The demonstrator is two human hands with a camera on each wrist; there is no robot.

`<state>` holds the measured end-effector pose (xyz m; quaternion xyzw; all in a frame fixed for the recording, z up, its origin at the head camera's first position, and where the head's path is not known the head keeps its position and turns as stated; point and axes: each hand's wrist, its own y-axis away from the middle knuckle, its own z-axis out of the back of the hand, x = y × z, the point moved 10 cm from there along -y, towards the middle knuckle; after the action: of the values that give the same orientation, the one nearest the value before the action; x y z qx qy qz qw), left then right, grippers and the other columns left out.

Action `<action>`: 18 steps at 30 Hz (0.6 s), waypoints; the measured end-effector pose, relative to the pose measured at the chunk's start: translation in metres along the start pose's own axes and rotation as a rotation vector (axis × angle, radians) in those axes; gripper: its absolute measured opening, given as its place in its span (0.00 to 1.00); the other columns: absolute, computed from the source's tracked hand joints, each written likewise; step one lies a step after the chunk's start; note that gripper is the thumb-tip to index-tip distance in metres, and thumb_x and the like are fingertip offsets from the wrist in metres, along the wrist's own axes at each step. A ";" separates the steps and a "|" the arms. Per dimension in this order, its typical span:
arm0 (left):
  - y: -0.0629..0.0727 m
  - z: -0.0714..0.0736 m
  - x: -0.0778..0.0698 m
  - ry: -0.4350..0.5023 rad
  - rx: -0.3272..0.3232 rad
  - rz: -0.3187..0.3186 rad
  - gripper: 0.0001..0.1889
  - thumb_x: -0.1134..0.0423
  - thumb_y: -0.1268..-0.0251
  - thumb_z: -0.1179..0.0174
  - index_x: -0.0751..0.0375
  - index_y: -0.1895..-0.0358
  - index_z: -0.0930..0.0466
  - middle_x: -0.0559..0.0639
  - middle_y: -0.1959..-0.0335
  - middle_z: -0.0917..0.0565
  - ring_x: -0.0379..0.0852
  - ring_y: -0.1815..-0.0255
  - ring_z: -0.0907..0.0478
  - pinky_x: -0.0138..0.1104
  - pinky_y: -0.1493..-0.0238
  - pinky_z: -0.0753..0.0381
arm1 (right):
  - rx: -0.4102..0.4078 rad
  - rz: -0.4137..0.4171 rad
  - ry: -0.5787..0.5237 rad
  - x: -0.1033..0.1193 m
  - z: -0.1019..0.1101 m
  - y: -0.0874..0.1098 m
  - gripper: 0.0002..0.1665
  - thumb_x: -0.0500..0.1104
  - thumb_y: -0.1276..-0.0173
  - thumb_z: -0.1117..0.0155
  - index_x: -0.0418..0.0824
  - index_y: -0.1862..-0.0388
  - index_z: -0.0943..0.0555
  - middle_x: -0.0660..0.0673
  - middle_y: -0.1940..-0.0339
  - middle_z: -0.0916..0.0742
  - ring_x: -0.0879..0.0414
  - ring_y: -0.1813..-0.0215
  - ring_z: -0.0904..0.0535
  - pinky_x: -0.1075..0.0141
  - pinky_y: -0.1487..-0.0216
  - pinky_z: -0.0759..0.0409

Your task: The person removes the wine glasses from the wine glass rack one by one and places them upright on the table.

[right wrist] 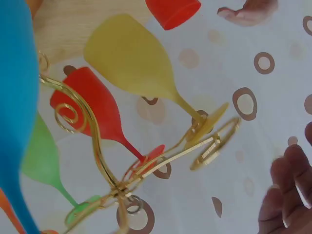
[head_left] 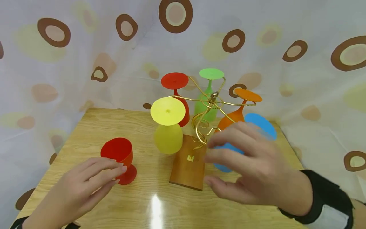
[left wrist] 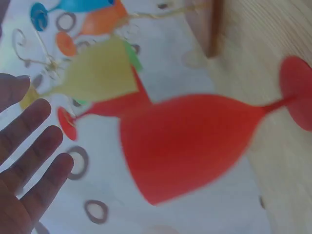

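An upright red goblet (head_left: 118, 152) stands on the table at the left. Beside its bowl is my left hand (head_left: 83, 184), fingers extended and close together; the left wrist view shows these fingers (left wrist: 34, 141) apart from the red bowl. My right hand (head_left: 248, 165), a little blurred, hovers with bent, spread fingers and nothing between them. It covers part of a blue goblet (head_left: 260, 124) hanging on a gold wire rack (head_left: 212, 101). Also upside down on the rack hang a yellow goblet (head_left: 168, 111), another red goblet (head_left: 175, 81), a green goblet (head_left: 211, 73) and an orange goblet (head_left: 248, 95).
The rack rises from a brown wooden base (head_left: 187, 171) on a light wood table (head_left: 137, 203). A pale cloth (head_left: 85, 63) with brown ring patterns hangs behind the table. One curled rack arm end (head_left: 213, 129) points toward the right fingertips.
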<state>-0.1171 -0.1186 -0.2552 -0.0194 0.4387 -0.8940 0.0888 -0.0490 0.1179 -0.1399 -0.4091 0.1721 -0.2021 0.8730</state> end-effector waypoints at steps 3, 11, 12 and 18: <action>-0.012 0.006 -0.021 0.038 -0.018 -0.055 0.15 0.56 0.22 0.47 0.60 0.49 0.14 0.51 0.55 0.13 0.46 0.60 0.18 0.27 0.49 0.19 | 0.214 -0.085 0.047 -0.026 -0.013 -0.026 0.21 0.54 0.45 0.24 0.51 0.53 0.15 0.54 0.52 0.16 0.55 0.57 0.23 0.60 0.60 0.26; -0.026 0.010 -0.047 0.121 -0.044 -0.120 0.13 0.59 0.25 0.43 0.61 0.50 0.13 0.53 0.55 0.13 0.48 0.59 0.17 0.30 0.47 0.18 | 0.858 -0.306 0.070 -0.084 -0.073 -0.065 0.32 0.61 0.36 0.32 0.54 0.35 0.24 0.54 0.39 0.20 0.56 0.42 0.26 0.61 0.47 0.21; -0.027 0.010 -0.048 0.120 -0.051 -0.127 0.13 0.59 0.25 0.43 0.61 0.50 0.13 0.53 0.55 0.13 0.48 0.59 0.17 0.30 0.47 0.18 | 0.923 -0.328 0.056 -0.089 -0.081 -0.065 0.34 0.62 0.36 0.32 0.56 0.33 0.26 0.55 0.37 0.21 0.56 0.40 0.26 0.60 0.44 0.22; -0.027 0.011 -0.052 0.109 -0.069 -0.116 0.12 0.59 0.25 0.43 0.61 0.51 0.13 0.54 0.56 0.13 0.49 0.59 0.17 0.30 0.48 0.17 | 1.111 -0.402 -0.053 -0.105 -0.118 -0.060 0.41 0.64 0.37 0.31 0.60 0.26 0.33 0.61 0.31 0.25 0.60 0.34 0.29 0.61 0.34 0.27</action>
<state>-0.0688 -0.1018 -0.2252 0.0009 0.4714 -0.8818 0.0122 -0.2068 0.0586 -0.1500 0.0799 -0.0621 -0.4131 0.9051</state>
